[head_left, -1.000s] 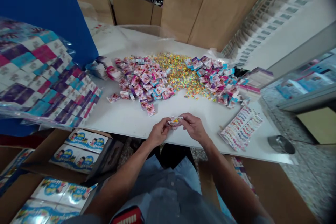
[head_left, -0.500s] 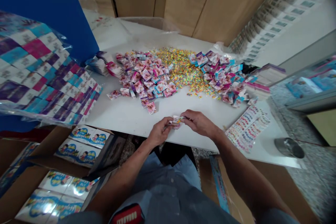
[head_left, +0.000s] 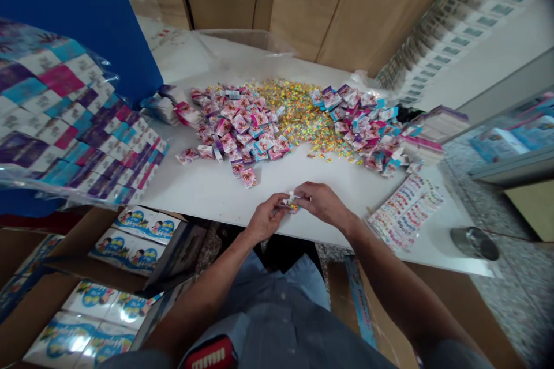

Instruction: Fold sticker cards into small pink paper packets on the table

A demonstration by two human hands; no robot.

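My left hand (head_left: 265,220) and my right hand (head_left: 321,202) meet over the near edge of the white table (head_left: 203,187). Both pinch one small pink and white packet (head_left: 291,202) with coloured bits showing in it. Beyond my hands lies a pile of small pink, purple and blue packets (head_left: 242,127). A heap of tiny yellow and orange pieces (head_left: 298,112) spreads behind it, and a second packet pile (head_left: 367,127) lies to the right.
A plastic-wrapped block of coloured boxes (head_left: 64,121) rests at the left. Open cartons of white and blue boxes (head_left: 130,236) stand below it. Printed sheets (head_left: 404,210) and a metal cup (head_left: 474,242) lie at the right. Brown cartons (head_left: 346,6) rise behind.
My hands have drawn closer together around the packet, which now shows less between my fingers. The view has shifted only slightly.
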